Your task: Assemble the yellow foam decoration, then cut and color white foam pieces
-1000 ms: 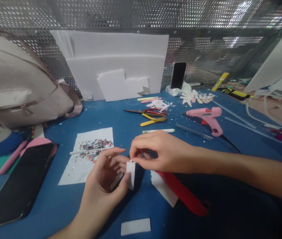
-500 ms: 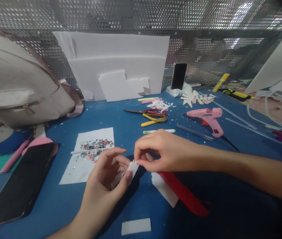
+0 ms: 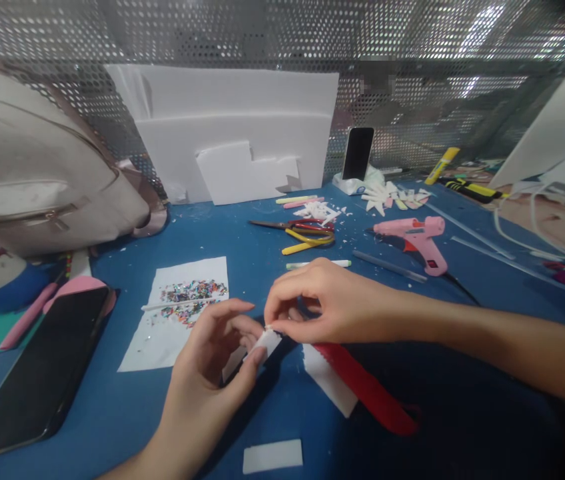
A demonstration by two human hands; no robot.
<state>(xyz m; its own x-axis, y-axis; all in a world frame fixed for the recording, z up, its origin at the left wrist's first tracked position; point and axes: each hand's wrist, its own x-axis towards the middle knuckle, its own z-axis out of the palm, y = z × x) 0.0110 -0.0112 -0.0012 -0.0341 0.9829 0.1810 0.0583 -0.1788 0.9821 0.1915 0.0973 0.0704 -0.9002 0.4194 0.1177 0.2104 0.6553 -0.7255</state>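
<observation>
My left hand [image 3: 212, 363] grips a small white foam piece [image 3: 264, 344] between thumb and fingers, low in the middle of the blue table [image 3: 262, 253]. My right hand [image 3: 320, 303] pinches the top edge of the same piece with thumb and forefinger. Just right of the hands lies a red strip on a white foam piece [image 3: 347, 380]. A white sheet with coloured glitter bits [image 3: 182, 307] lies to the left of my hands.
A black phone [image 3: 32, 373] lies at the left, a beige bag [image 3: 37, 167] behind it. Scissors [image 3: 297, 232], a pink glue gun [image 3: 415, 237], foam boards [image 3: 232, 127], a propped phone [image 3: 357, 153] and a small white rectangle [image 3: 272, 455] are around.
The white foam piece has tilted from upright to slanted between my hands. My right hand's pinch shifted slightly on its top edge.
</observation>
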